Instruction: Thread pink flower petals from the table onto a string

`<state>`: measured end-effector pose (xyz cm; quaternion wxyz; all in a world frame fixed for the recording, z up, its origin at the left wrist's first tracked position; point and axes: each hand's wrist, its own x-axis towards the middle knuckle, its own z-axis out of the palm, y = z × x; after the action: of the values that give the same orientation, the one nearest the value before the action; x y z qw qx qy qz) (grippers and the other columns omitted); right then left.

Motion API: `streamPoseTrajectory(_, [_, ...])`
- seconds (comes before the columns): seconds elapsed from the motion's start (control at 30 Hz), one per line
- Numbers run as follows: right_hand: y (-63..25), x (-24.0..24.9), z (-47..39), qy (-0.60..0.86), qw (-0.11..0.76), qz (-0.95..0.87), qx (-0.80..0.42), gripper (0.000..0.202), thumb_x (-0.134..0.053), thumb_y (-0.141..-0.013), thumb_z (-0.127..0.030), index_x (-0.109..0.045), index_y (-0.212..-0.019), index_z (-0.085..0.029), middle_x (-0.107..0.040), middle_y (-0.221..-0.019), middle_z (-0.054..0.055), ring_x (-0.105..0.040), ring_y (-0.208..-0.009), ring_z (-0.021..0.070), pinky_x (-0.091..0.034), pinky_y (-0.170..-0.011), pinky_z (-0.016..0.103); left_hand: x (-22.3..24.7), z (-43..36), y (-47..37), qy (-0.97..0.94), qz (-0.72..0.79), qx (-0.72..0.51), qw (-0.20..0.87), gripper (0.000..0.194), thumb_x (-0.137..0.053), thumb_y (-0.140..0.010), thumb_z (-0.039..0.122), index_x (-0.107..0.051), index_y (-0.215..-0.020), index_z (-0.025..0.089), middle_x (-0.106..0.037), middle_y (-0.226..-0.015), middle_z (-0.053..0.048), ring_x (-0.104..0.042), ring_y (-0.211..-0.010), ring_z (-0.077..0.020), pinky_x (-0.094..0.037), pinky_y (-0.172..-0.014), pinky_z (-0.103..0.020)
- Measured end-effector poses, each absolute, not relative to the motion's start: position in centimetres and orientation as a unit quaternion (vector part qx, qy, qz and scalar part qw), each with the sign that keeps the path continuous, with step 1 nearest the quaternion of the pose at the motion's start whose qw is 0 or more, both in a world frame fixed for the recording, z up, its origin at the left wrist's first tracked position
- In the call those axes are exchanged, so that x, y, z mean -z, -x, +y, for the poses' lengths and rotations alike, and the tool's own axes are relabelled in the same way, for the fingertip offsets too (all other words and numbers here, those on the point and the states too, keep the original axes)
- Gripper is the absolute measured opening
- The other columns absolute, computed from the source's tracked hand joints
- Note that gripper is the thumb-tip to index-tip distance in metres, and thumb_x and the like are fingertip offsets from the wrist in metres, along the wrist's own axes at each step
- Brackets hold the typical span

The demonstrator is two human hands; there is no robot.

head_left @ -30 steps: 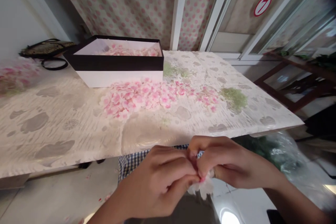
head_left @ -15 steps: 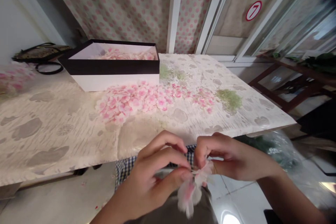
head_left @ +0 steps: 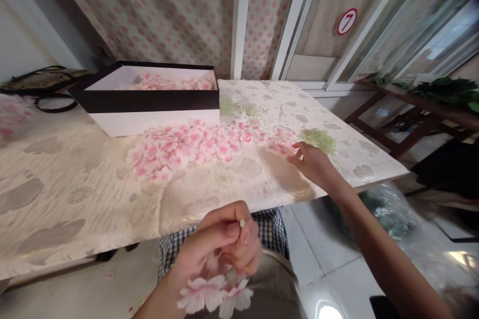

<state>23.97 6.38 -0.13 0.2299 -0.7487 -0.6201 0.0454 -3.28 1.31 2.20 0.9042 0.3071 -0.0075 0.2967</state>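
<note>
Left hand (head_left: 220, 244) low at 6 o'clock, below table (head_left: 75, 194) edge, fingers (head_left: 228, 232) pinched together on a pale stem tip; pink-white flower (head_left: 213, 296) hanging under the palm, heads down, partly blurred. Right hand (head_left: 312, 164) stretched out to 2 o'clock, resting on the tabletop, fingers loosely apart, fingertips (head_left: 295, 145) touching the right end of the petal pile (head_left: 194, 147); nothing seen gripped there. Pile of pink blossoms spread across the cloth centre, just in front of the box (head_left: 149, 104). Box black-rimmed, white-walled, open, at 11 o'clock, more pink petals inside. Green tuft (head_left: 318, 137) just beyond right hand, near it, whether touching cannot be told. Second faint green tuft (head_left: 235, 107) beside box at 12 o'clock. Bag (head_left: 45, 82) at far 10 o'clock. Checked cloth (head_left: 269, 222) under the table edge between the arms.
</note>
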Motion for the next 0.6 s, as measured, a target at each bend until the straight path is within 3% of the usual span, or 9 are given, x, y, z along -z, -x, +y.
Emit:
streamPoseTrajectory(0.13, [-25.0, 1.1, 7.0, 0.747, 0.228, -0.621, -0.06, 0.021, -0.057, -0.073, -0.013, -0.065, -0.093, -0.01, -0.067, -0.071, 0.01, -0.063, -0.072, 0.0249, -0.043, -0.062, 0.03, -2.0, 1.3, 3.2, -0.319, 0.001, -0.291, 0.902, 0.014, -0.054, -0.086, 0.023, -0.055, -0.075, 0.015, -0.028, -0.053, 0.006, -0.024, -0.044, -0.0065, -0.026, -0.046, -0.02])
streamPoseTrajectory(0.2, [-25.7, 0.8, 6.9, 0.739, 0.239, -0.626, -0.072, 0.009, -0.058, -0.072, -0.015, -0.065, -0.076, -0.014, -0.066, -0.065, 0.007, -0.062, -0.065, 0.0216, -0.041, -0.058, 0.028, -2.0, 1.4, 3.3, -0.321, 0.0, -0.292, 0.901, 0.014, -0.053, -0.086, 0.023, -0.055, -0.075, 0.014, -0.028, -0.053, 0.006, -0.024, -0.045, -0.0065, -0.027, -0.048, -0.02])
streamPoseTrajectory(0.3, [-27.1, 0.0, 6.8, 0.73, 0.271, -0.623, -0.076, 0.012, -0.058, -0.074, -0.022, -0.062, -0.063, -0.016, -0.063, -0.06, 0.005, -0.059, -0.058, 0.0188, -0.039, -0.053, 0.028, -2.1, 1.6, 3.6, -0.326, -0.003, -0.291, 0.899, 0.014, -0.053, -0.087, 0.023, -0.056, -0.077, 0.014, -0.028, -0.054, 0.006, -0.024, -0.046, -0.0062, -0.028, -0.049, -0.02])
streamPoseTrajectory(0.5, [-28.1, -0.2, 7.3, 0.678, 0.33, -0.652, -0.085, 0.011, -0.062, -0.071, -0.028, -0.064, -0.067, -0.018, -0.068, -0.084, 0.006, -0.063, -0.078, 0.0199, -0.047, -0.069, 0.03, -1.9, 1.9, 3.8, -0.331, 0.005, -0.285, 0.899, 0.014, -0.054, -0.086, 0.024, -0.056, -0.076, 0.014, -0.027, -0.054, 0.006, -0.023, -0.046, -0.0062, -0.028, -0.05, -0.02])
streamPoseTrajectory(0.6, [-27.1, 0.8, 7.8, 0.668, 0.342, -0.655, -0.09, 0.008, -0.061, -0.069, -0.023, -0.065, -0.064, -0.019, -0.07, -0.08, 0.005, -0.063, -0.076, 0.0209, -0.047, -0.071, 0.032, -1.9, 1.8, 3.8, -0.332, 0.009, -0.29, 0.898, 0.014, -0.054, -0.086, 0.023, -0.057, -0.076, 0.014, -0.029, -0.055, 0.005, -0.025, -0.047, -0.0062, -0.028, -0.05, -0.02])
